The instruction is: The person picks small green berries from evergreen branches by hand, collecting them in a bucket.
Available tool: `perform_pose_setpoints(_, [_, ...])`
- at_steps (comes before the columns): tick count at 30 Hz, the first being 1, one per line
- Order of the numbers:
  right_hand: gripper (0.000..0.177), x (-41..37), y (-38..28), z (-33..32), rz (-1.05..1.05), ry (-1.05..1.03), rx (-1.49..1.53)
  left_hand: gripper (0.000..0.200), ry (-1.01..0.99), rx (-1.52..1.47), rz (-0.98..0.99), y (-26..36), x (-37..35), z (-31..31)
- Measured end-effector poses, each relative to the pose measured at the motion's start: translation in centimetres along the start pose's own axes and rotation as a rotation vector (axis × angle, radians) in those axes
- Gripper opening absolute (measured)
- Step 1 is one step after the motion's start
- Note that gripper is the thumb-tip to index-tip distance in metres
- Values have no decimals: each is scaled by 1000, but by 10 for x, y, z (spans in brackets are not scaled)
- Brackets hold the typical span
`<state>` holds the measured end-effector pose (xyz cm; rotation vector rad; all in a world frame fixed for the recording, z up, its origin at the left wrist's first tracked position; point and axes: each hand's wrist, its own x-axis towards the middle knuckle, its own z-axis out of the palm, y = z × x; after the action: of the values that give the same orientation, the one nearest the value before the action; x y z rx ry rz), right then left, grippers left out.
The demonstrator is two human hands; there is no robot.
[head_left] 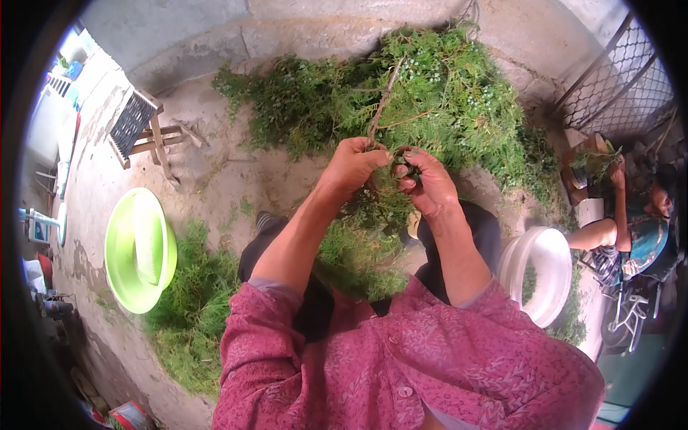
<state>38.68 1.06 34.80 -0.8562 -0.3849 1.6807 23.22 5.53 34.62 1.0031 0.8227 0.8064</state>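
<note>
My left hand [352, 166] is closed on a thin brown branch [385, 100], which runs up from the fingers into the greenery. Close beside it, my right hand [433, 185] is curled around dark green plant bits [407, 172]; I cannot make out their exact kind. Leafy sprays hang below both hands, between my knees. Past my hands lies a large heap of cut evergreen branches [444, 93], with flat scaly leaves and small pale bluish cones among them.
To the left are a light green basin [129, 251], a second leafy pile [190, 308] and a wooden folding stool [154, 132]. A white bucket [552, 276] stands by my right knee. At far right sits another person [638, 233] holding a sprig, near a wire mesh gate [609, 82].
</note>
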Motion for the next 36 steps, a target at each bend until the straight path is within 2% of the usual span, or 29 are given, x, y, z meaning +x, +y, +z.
perform_pose_setpoints(5, [19, -4, -18, -9, 10, -14, 130, 21, 42, -72, 6, -1, 2, -2])
perform_pose_setpoints(7, [22, -15, -38, -20, -56, -77, 98, 22, 111, -203, 31, -4, 10, -7])
perform_pose_setpoints(8, [23, -24, -52, -32, -131, -59, 72, 12, 117, -206, -12, -1, 11, -13])
perform_pose_setpoints(9, [24, -37, -70, -46, -203, -43, 44, 12, 116, -209, -10, 2, 13, -19])
perform_pose_setpoints(11, [24, -78, -106, -59, -481, 265, -172, 12, 136, -140, -13, 6, 17, -30])
perform_pose_setpoints(14, [28, -146, -150, -130, -763, 626, -426, 17, 145, -250, -14, 15, 17, -36])
perform_pose_setpoints(15, [24, -172, -159, -176, -795, 749, -633, 20, 148, -301, -16, 19, 19, -40])
perform_pose_setpoints(16, [21, -197, -169, -221, -812, 891, -836, 19, 76, -292, -50, -3, 40, -70])
perform_pose_setpoints(17, [19, -223, -172, -246, -700, 1047, -906, 19, 75, -292, -51, -3, 40, -70])
perform_pose_setpoints(18, [23, -244, -172, -286, -454, 1205, -1539, 18, 130, -366, 14, -4, 39, -69])
perform_pose_setpoints(19, [27, -259, -168, -313, -120, 1290, -2163, 17, 186, -439, 80, -3, 38, -67])
perform_pose_setpoints(20, [32, -271, -151, -299, -28, 1226, -2190, 17, 304, -429, 16, 6, 30, -60])
perform_pose_setpoints(21, [37, -275, -135, -280, 61, 1159, -2212, 17, 305, -428, 21, 10, 26, -57])
perform_pose_setpoints(23, [43, -268, -131, -283, 11, 1158, -2109, 17, 300, -556, -26, 15, 20, -54])
perform_pose_setpoints(25, [35, -236, -138, -263, -224, 915, -2056, 17, 316, -518, -32, 21, 15, -51])
perform_pose_setpoints(27, [27, -191, -127, -159, -425, 810, -1778, 17, 335, -492, -30, 22, 15, -51])
perform_pose_setpoints(29, [21, -148, -104, -105, -531, 535, -1570, 12, 396, -527, -2, 22, 16, -53])
perform_pose_setpoints(30, [19, -135, -88, -63, -407, 400, -1476, 12, 404, -535, 2, 21, 18, -55])
perform_pose_setpoints(31, [21, -116, -71, -47, -336, 185, -1406, 12, 375, -547, 5, 20, 20, -57])
perform_pose_setpoints(33, [21, -90, -36, 5, -336, -97, -1459, 12, 359, -564, 13, 20, 17, -56])
perform_pose_setpoints(35, [21, -58, 0, 16, -243, -253, -1258, 13, 322, -672, 78, 27, 10, -48])
perform_pose_setpoints(36, [21, -49, 15, 21, -239, -262, -1259, 14, 344, -725, 68, 26, 14, -50])
